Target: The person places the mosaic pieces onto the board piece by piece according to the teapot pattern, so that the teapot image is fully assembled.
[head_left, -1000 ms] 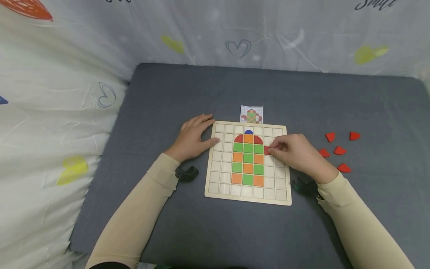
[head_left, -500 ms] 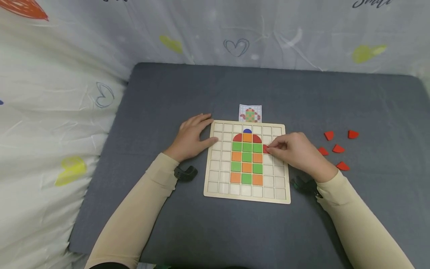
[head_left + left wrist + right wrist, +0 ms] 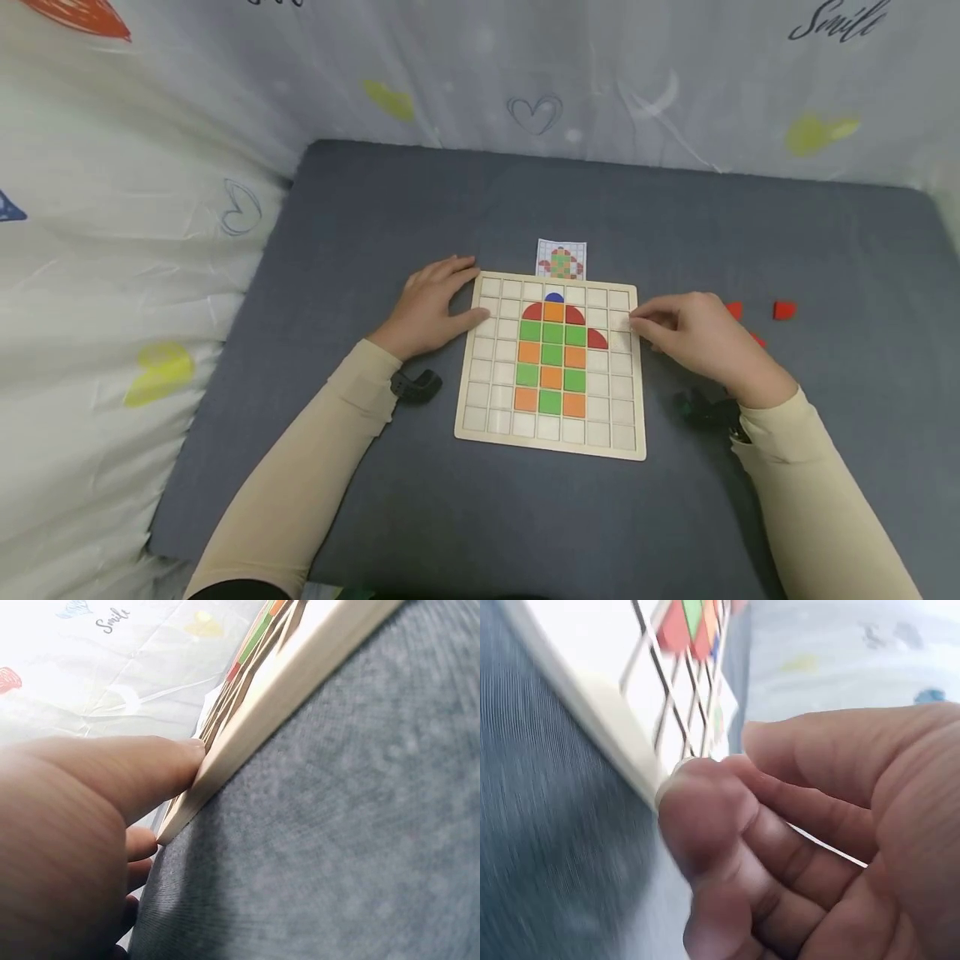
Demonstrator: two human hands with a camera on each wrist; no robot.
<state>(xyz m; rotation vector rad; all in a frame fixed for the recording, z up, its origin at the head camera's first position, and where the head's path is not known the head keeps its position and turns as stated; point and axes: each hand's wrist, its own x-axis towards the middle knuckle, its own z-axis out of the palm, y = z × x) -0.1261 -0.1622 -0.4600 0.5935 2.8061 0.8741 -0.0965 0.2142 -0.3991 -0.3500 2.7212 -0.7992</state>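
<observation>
The grid board [image 3: 551, 448] carries a block of green and orange squares [image 3: 551, 377], red rounded pieces and a blue half-round [image 3: 554, 297] on top. One red piece [image 3: 597, 338] sits in the cell right of the top green row. My left hand [image 3: 431, 310] rests at the board's upper left, fingers near the corner; in the left wrist view its thumb touches the rim [image 3: 255, 720]. My right hand [image 3: 697, 342] is over the right edge, fingers loosely bent. In the right wrist view, that hand [image 3: 817, 817] holds nothing between thumb and index finger.
A small printed picture card [image 3: 561, 260] lies against the board's far edge. Loose red pieces, one of them [image 3: 784, 311] in full view, lie right of the board, partly behind my right hand. A patterned curtain [image 3: 465, 75] hangs beyond the table.
My right hand has let go of the red piece, which stays on the board, and has moved right toward the loose pieces. The left hand keeps its place.
</observation>
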